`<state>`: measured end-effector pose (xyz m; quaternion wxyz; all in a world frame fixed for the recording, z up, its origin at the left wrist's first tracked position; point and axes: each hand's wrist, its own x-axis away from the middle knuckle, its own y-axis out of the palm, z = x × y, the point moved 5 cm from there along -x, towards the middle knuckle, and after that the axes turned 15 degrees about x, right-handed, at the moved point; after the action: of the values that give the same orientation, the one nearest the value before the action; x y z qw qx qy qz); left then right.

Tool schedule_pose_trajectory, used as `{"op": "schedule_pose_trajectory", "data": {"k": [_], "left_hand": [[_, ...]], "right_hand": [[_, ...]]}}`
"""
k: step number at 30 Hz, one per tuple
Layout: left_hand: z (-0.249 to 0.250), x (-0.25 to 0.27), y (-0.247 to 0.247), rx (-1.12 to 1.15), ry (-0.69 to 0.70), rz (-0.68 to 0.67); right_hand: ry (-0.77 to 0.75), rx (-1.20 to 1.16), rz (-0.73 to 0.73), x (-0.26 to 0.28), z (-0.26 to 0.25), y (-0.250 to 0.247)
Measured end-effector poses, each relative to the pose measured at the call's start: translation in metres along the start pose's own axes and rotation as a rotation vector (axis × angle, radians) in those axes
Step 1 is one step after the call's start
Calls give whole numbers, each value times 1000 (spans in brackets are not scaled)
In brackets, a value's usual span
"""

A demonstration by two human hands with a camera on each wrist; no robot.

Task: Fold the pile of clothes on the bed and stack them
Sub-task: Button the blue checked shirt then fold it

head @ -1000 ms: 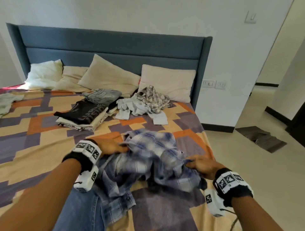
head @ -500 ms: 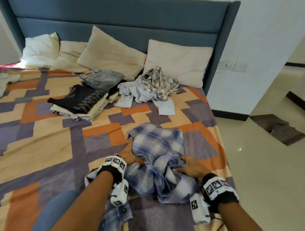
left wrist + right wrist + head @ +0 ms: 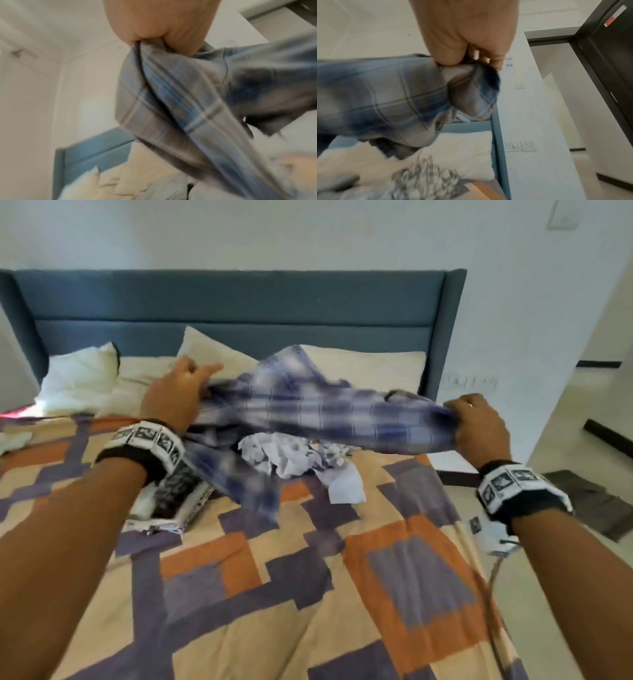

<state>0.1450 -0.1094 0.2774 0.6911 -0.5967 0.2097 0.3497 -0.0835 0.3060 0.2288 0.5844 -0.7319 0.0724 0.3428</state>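
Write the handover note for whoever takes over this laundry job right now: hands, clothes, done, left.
Left hand: grips one end of the blue plaid shirt.
Right hand: grips the other end. The shirt is stretched between them, lifted above the bed, part of it trailing down; it is not folded.
Done: a stack of folded clothes lies on the bed under the left wrist.
Left: fold the plaid shirt and add it to the stack, then the unfolded pile of light clothes lying below the shirt, near the pillows.
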Motion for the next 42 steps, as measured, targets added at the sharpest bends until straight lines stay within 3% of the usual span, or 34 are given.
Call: {"op": "schedule_pose_trajectory", "data": {"k": [2,4,8,11,14,16,19,21,22,25,27,30,32,35,39,42], "left_hand": [[-2,33,-1,35,156,-170],[-1,76,13,126,215,-389],[9,157,31,260,46,-766],[34,226,40,226,23,-1149],[64,277,42,263,-29,-1348],[84,300,42,252,-107,-1519],[112,317,47,116,-207,-1722],[128,316,54,72,-207,-1705],[137,315,58,145,-249,-1701],[174,316,69,506,-488,-1717],[193,314,83,597,-476,-1616],[207,328,120,507,-371,-1367],[211,356,142,402,-418,-1260],[221,400,152,290,-494,-1232],[230,418,153,346,-505,-1205],[230,415,152,350,-481,-1228]], "right_hand": [[-103,100,-9,22,0,11],[-85,130,-95,58,2,30],[33,113,-332,143,21,56],[77,56,-261,215,38,44],[106,-36,-195,280,64,34],[91,-33,-368,313,88,52],[-21,126,-821,349,113,84],[-12,205,-993,357,120,91],[56,192,-963,354,119,86],[257,-15,-667,331,112,74],[328,-101,-564,320,104,73],[468,-53,-676,327,99,89],[543,-85,-746,337,101,101],[673,-290,-636,343,110,100],[832,-394,-376,362,130,77],[940,-328,-380,389,134,74]]}}
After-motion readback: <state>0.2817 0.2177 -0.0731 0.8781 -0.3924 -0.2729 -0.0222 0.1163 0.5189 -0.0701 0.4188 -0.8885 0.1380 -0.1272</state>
